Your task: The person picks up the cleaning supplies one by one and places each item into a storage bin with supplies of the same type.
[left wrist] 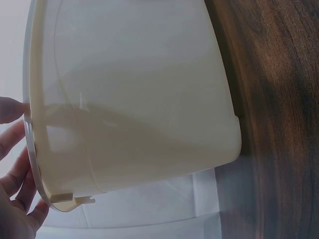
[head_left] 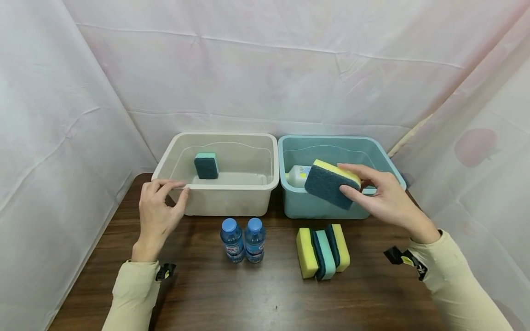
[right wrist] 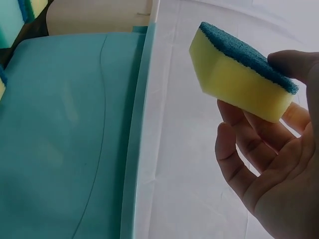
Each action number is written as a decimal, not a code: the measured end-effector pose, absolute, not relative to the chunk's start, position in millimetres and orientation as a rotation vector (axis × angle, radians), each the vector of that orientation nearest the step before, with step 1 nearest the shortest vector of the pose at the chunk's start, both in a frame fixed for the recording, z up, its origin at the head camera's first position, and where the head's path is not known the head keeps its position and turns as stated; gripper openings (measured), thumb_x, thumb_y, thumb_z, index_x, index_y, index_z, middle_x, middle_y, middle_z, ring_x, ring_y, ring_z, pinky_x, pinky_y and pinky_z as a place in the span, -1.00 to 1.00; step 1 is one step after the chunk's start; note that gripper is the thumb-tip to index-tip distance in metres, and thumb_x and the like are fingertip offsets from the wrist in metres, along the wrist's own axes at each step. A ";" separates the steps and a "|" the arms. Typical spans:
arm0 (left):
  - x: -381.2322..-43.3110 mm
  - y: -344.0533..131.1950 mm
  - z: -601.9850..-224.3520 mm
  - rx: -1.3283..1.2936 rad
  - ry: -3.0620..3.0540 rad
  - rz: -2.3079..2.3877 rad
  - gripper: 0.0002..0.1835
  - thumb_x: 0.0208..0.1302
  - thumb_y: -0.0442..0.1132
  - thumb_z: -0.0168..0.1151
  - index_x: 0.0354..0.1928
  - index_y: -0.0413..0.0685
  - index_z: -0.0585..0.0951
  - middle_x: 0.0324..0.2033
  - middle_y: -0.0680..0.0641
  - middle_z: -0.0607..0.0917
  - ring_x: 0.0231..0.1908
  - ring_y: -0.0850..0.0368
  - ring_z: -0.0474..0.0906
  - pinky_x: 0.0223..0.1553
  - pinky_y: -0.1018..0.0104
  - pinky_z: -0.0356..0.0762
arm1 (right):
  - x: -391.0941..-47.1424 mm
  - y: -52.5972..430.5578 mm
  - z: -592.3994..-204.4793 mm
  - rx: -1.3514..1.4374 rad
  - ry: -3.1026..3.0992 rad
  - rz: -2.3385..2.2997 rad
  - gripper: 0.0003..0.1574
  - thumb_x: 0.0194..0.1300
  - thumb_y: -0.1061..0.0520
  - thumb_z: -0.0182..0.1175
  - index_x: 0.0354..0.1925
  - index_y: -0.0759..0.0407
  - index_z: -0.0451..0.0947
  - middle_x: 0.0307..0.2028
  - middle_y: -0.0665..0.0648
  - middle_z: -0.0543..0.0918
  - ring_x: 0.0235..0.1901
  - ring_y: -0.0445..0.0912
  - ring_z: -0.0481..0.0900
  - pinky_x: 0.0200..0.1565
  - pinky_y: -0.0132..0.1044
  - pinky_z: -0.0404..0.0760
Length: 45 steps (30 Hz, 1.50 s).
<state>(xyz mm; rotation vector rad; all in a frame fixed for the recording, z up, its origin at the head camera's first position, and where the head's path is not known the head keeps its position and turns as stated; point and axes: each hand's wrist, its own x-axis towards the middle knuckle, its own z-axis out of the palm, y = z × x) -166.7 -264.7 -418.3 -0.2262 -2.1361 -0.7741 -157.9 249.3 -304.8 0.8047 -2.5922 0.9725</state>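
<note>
In the head view my right hand (head_left: 383,195) holds a yellow sponge with a dark green scouring side (head_left: 331,184) over the front rim of the blue bin (head_left: 323,209). The right wrist view shows this sponge (right wrist: 244,74) pinched between thumb and fingers, scouring side toward the thumb. A white bottle (head_left: 298,176) lies partly hidden inside the blue bin. My left hand (head_left: 159,209) grips the front left rim of the beige bin (head_left: 227,202), thumb and fingertips at the edge (left wrist: 30,124). Inside the beige bin stands a green sponge with a dark scouring side (head_left: 206,166).
Two small water bottles with blue caps, one left (head_left: 233,241) and one right (head_left: 255,241), stand before the beige bin. Several sponges (head_left: 325,253) stand side by side before the blue bin. Both bins sit on the dark wooden table (head_left: 248,303), with white curtains (head_left: 269,78) behind.
</note>
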 end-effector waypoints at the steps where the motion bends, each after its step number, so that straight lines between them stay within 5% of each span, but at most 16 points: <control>1: -166.5 -265.0 -418.3 -0.225 -2.137 -0.773 -0.81 0.25 -0.25 0.48 -0.16 -0.19 0.83 -0.19 -0.29 0.70 -0.09 -0.32 0.49 -0.04 -0.18 0.38 | -158.7 248.1 -304.8 0.812 -2.590 0.976 -0.30 0.40 0.22 0.40 0.43 -0.13 0.57 -0.03 -0.04 0.78 -0.26 -0.26 0.64 -0.25 -0.48 0.60; 20: -169.5 -262.9 -419.0 -0.244 -2.127 -0.778 -0.81 0.24 -0.26 0.48 -0.15 -0.18 0.83 -0.20 -0.28 0.71 -0.10 -0.34 0.49 -0.04 -0.16 0.37 | -161.0 232.1 -295.2 0.868 -2.577 0.925 -0.32 0.40 0.18 0.41 0.43 -0.11 0.57 0.03 0.00 0.80 -0.29 -0.26 0.60 -0.32 -0.39 0.56; 29: -169.1 -264.4 -419.5 -0.227 -2.123 -0.789 -0.82 0.25 -0.26 0.48 -0.15 -0.18 0.83 -0.18 -0.28 0.71 -0.08 -0.34 0.49 -0.02 -0.17 0.37 | -164.8 223.3 -290.7 0.937 -2.587 0.909 -0.33 0.41 0.15 0.41 0.44 -0.08 0.57 -0.41 -0.18 0.69 -0.35 -0.27 0.60 -0.44 -0.35 0.44; 33: -169.2 -264.2 -419.8 -0.230 -2.124 -0.789 -0.82 0.25 -0.26 0.48 -0.15 -0.18 0.83 -0.17 -0.28 0.71 -0.07 -0.34 0.49 -0.01 -0.17 0.38 | -165.2 219.8 -290.6 0.949 -2.593 0.923 -0.33 0.41 0.15 0.41 0.44 -0.07 0.56 -0.35 -0.18 0.72 -0.33 -0.27 0.62 -0.39 -0.37 0.49; 40: -169.0 -263.1 -418.2 -0.233 -2.112 -0.794 -0.83 0.25 -0.27 0.47 -0.16 -0.18 0.82 -0.18 -0.27 0.71 -0.08 -0.33 0.49 -0.01 -0.19 0.37 | -171.6 213.4 -292.3 0.961 -2.594 0.904 -0.36 0.43 0.13 0.39 0.43 -0.05 0.57 0.04 -0.04 0.81 -0.31 -0.27 0.63 -0.22 -0.41 0.61; 45: -168.7 -264.2 -418.1 -0.227 -2.115 -0.791 -0.82 0.26 -0.26 0.47 -0.15 -0.18 0.82 -0.18 -0.28 0.70 -0.07 -0.33 0.49 0.00 -0.18 0.38 | -175.1 208.7 -291.9 0.996 -2.583 0.899 -0.37 0.43 0.13 0.38 0.43 -0.06 0.58 0.06 -0.02 0.81 -0.30 -0.28 0.64 -0.26 -0.36 0.62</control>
